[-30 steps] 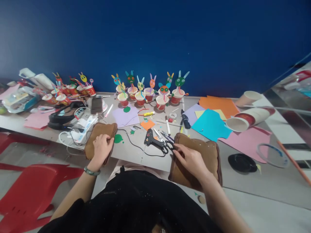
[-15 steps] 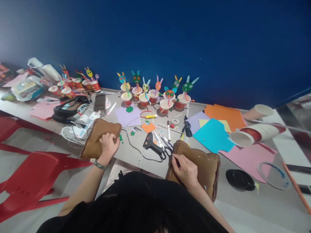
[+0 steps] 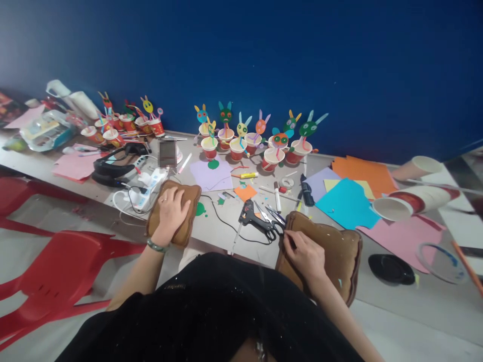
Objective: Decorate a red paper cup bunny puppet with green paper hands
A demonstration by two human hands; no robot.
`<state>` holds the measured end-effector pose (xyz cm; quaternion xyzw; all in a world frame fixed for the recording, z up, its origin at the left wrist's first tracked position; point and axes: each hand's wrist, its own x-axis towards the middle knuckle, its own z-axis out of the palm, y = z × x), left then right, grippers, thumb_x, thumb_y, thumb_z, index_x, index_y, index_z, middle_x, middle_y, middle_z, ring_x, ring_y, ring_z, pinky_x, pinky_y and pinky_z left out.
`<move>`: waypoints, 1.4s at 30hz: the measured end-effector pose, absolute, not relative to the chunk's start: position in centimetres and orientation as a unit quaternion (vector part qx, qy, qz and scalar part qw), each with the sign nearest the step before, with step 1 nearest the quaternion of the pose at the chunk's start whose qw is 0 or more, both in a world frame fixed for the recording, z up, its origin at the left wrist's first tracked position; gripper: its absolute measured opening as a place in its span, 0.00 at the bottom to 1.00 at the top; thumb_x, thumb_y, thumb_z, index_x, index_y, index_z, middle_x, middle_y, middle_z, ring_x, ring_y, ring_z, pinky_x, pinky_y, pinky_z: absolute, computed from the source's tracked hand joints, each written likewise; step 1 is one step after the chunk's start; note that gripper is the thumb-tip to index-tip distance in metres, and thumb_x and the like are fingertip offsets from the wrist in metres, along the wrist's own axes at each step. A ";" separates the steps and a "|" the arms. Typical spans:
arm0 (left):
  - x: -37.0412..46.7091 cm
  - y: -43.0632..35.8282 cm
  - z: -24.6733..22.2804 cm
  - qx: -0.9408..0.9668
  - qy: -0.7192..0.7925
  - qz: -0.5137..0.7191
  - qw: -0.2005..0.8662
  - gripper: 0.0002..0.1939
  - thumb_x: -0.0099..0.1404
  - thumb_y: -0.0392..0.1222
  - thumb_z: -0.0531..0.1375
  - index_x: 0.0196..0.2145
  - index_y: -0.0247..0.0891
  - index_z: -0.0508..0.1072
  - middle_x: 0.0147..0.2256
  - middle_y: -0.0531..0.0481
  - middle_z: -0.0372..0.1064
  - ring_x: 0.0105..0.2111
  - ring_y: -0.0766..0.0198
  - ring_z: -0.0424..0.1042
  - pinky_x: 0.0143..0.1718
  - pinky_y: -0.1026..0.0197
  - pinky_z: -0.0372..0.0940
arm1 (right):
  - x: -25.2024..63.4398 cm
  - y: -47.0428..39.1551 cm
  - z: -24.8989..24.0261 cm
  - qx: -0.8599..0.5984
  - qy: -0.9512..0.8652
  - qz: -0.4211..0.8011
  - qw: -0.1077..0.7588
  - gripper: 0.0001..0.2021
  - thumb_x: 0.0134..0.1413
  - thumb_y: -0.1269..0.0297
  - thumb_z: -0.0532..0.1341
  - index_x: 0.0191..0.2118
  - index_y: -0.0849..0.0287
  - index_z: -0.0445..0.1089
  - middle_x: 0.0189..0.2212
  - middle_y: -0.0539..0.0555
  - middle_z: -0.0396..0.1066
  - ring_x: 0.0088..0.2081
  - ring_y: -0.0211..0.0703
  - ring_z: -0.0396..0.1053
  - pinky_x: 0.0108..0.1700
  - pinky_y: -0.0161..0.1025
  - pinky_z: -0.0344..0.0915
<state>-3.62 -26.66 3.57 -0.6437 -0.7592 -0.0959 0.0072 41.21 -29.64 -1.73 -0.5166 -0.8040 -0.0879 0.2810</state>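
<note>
A person in a black top rests both forearms at a craft-strewn table (image 3: 222,239), the left hand (image 3: 173,208) lying palm down on a brown cushion (image 3: 193,198) at the table's near edge. Its fingers are loosely spread and grip nothing; a ring shows on one of them, and a green bracelet (image 3: 156,245) circles the wrist. The right hand (image 3: 306,254) lies on a second brown cushion (image 3: 339,256), thumb and forefinger drawn close together just beside the black handles of the scissors (image 3: 277,229); whether they pinch anything cannot be told.

Between the two cushions sits a black glue gun (image 3: 251,217), right next to the scissors, its cord looping across the tabletop. Beyond lie an orange paper scrap (image 3: 245,193), a yellow tube (image 3: 249,175), a white marker (image 3: 278,200) and a roll of tape (image 3: 287,182).

Toward the blue wall (image 3: 241,55) stands a cluster of red-and-white paper cups (image 3: 272,160) topped with long-eared paper figures (image 3: 242,129) (wide-eyed, every one in the front row). A white power strip (image 3: 151,190) lies beyond the left-hand cushion, while a turquoise sheet (image 3: 347,203) and a black lid-like disc (image 3: 391,269) lie on the right.
</note>
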 end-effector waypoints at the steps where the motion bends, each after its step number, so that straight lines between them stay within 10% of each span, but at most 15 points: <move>1: -4.0 -26.2 3.5 -0.664 -0.743 -0.086 0.008 0.29 0.80 0.49 0.56 0.71 0.32 0.73 0.75 0.28 0.66 0.76 0.34 0.63 0.76 0.35 0.57 | 41.2 -29.6 -1.9 -0.520 -0.801 -0.098 0.279 0.13 0.77 0.65 0.61 0.42 0.60 0.84 0.31 0.54 0.85 0.32 0.42 0.82 0.34 0.38 0.67; 12: -4.3 -24.8 2.7 -0.674 -0.736 -0.066 -0.003 0.34 0.79 0.50 0.55 0.77 0.35 0.68 0.79 0.32 0.61 0.80 0.32 0.57 0.81 0.21 0.48 | 39.1 -28.2 -2.0 -0.624 -0.717 0.071 0.301 0.15 0.72 0.55 0.61 0.44 0.57 0.83 0.35 0.59 0.83 0.34 0.49 0.78 0.40 0.43 0.72; 18: -2.9 -25.0 3.2 -0.667 -0.739 -0.083 -0.049 0.35 0.78 0.48 0.60 0.76 0.30 0.68 0.79 0.27 0.59 0.81 0.28 0.55 0.80 0.18 0.47 | 34.5 -26.3 -1.3 -0.557 -0.815 0.050 0.154 0.19 0.68 0.56 0.66 0.58 0.59 0.81 0.52 0.67 0.81 0.52 0.64 0.75 0.54 0.54 0.68; 25: 3.8 -26.2 4.1 -0.797 -0.579 -0.092 -0.146 0.12 0.77 0.47 0.65 0.51 0.39 0.81 0.53 0.39 0.85 0.60 0.45 0.80 0.76 0.36 0.57 | 27.0 -24.8 -0.1 -0.530 -0.839 0.082 0.091 0.19 0.74 0.66 0.60 0.62 0.65 0.80 0.48 0.69 0.83 0.52 0.63 0.76 0.54 0.52 0.65; 34: 5.8 -25.6 4.6 -0.785 -0.596 0.031 -0.166 0.17 0.81 0.41 0.58 0.63 0.31 0.70 0.55 0.32 0.81 0.53 0.42 0.83 0.52 0.48 0.74 | 31.8 -24.8 4.2 -0.652 -0.756 0.057 0.025 0.17 0.76 0.59 0.59 0.57 0.64 0.81 0.53 0.71 0.82 0.54 0.65 0.78 0.51 0.50 0.66; 42: 6.8 -22.8 2.9 -0.778 -0.594 -0.008 -0.203 0.20 0.82 0.33 0.47 0.65 0.32 0.69 0.56 0.32 0.80 0.51 0.46 0.84 0.50 0.51 0.75 | 32.9 -25.2 4.6 -0.681 -0.717 0.096 -0.115 0.16 0.77 0.62 0.59 0.60 0.61 0.78 0.53 0.67 0.82 0.46 0.58 0.82 0.40 0.43 0.66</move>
